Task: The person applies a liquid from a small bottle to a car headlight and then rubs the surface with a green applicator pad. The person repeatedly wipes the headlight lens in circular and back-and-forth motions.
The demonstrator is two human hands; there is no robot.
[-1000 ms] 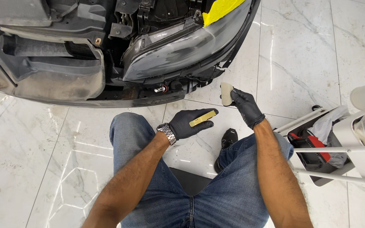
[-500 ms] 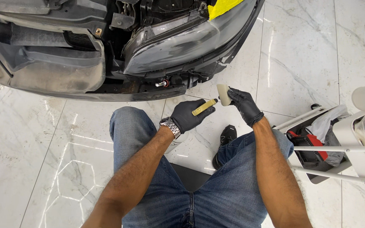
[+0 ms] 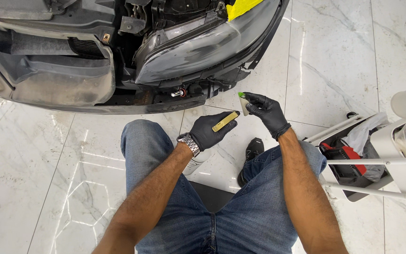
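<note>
Bumper (image 3: pixel 62 84) fills the upper left of the view, stripped and dusty, with the cloudy headlight (image 3: pixel 203 47) set just to its right and a strip of yellow tape (image 3: pixel 240 7) at the lamp's top edge. Below, on the marble floor (image 3: pixel 38 178), the person sits with jeans-clad knees (image 3: pixel 146 141) raised. The left hand (image 3: pixel 210 131), in a black glove, is closed around a flat yellow strip (image 3: pixel 225 121); a wristwatch (image 3: pixel 189 142) sits on that wrist. Just to the right, the right hand (image 3: pixel 266 110) pinches a small pale block with a green tip (image 3: pixel 243 101). A second ago the two hands were apart; since then the strip's end has come up to touch or nearly touch the block, and both sit closer under the lamp. At the right edge stands a white cart (image 3: pixel 377 160) holding a red tool (image 3: pixel 344 153).
</note>
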